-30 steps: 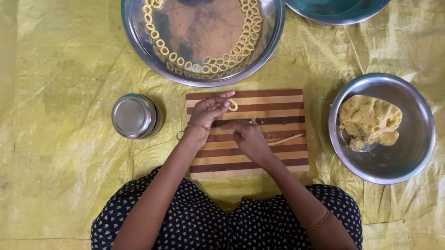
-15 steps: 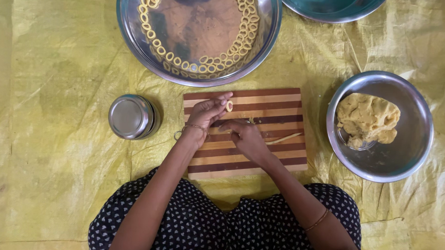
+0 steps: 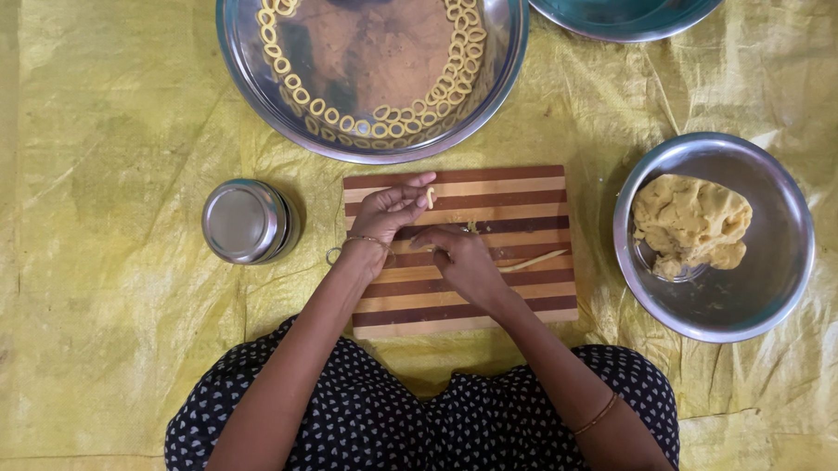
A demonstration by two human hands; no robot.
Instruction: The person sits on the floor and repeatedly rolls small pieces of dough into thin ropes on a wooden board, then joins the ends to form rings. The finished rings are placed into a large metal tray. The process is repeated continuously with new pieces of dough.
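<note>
The left hand (image 3: pixel 389 209) pinches a small dough ring (image 3: pixel 430 198); the right hand (image 3: pixel 460 260), fingers curled, presses the striped board (image 3: pixel 528 304). A tight pinch could crush the soft ring.

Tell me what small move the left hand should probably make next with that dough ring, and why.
Probably carry the small dough ring forward and set it in the big steel plate. The left hand pinches a finished ring at its fingertips above the striped cutting board, the plate's rim already holds rows of similar rings, and the right hand rests on the board beside a rolled dough strand.
</note>
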